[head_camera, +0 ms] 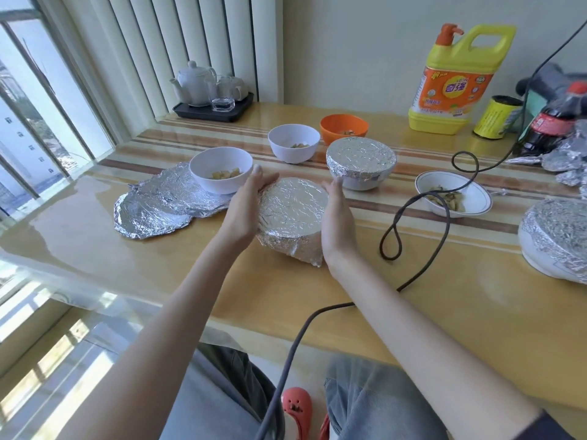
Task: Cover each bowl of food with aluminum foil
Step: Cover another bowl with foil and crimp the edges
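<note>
The round foil-wrapped bowl (292, 217) sits on the glossy yellow table (444, 296) in front of the person. The left hand (246, 206) and right hand (336, 217) press flat against its sides, fingers straight, each grip apart. Foil looks thin and tear-prone, so the rim seems the safest hold.

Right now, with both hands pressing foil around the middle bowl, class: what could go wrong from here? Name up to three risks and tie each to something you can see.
1. The left hand works right beside the open white bowl; a nudge could tip out its food.
2. The dark cable loops on the table near the right hand and could snag the wrist.
3. Foil on the foil-wrapped bowl bunches loosely at its near side, so it may not seal.
</note>
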`<state>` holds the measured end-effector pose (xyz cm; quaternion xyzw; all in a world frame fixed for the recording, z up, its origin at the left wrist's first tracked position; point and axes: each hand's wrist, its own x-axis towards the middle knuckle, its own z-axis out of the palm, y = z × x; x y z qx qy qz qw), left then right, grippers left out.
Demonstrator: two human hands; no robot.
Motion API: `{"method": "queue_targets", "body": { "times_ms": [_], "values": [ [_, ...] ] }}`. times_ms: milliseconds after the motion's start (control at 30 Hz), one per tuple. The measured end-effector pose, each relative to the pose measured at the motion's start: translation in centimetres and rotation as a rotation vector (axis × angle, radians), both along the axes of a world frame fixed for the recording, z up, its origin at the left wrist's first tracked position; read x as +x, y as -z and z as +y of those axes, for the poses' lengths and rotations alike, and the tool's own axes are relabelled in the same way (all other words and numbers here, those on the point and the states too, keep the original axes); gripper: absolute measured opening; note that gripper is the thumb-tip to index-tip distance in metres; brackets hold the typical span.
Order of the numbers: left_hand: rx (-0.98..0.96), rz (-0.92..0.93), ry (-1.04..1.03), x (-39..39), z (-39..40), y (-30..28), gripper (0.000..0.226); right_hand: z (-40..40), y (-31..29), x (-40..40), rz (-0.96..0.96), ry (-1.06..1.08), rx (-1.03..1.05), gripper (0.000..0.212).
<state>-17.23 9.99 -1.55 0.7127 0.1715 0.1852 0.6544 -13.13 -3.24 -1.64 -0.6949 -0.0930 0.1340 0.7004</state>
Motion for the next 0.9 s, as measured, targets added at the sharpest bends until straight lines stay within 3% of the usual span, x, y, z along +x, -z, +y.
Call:
{"method": "queue_targets", "body": {
  "times_ms": [200,367,500,633,800,900],
  "values": [
    [0.009,0.055,-0.081,0.5,0.2,0.3,0.082,1.1,0.3,0.3,0.104,0.151,0.037,0.061],
    [0.007,0.051,-0.118,-0.1,-0.7,0.3,0.069,0.6,0.5,1.7,0.157,0.056,-0.007,0.079],
    [0.001,0.052,-0.063,-0.3,0.8,0.0,0.067,-0.6,-0.7,4.1,0.027,-0.077,-0.127,0.058],
    [-0.003,0.045,0.050,0.4,0.6,-0.3,0.054,0.2,-0.4,4.3,-0.035,-0.144,-0.310,0.049],
    [-0.025,0.102,0.050,1.1,1.0,0.0,0.055,0.9,-0.5,4.3,-0.016,-0.088,-0.300,0.029],
    [-0.024,0.129,0.040,1.0,1.0,0.0,0.059,1.0,-0.8,4.4,-0.018,-0.106,-0.343,0.032]
  ]
}}
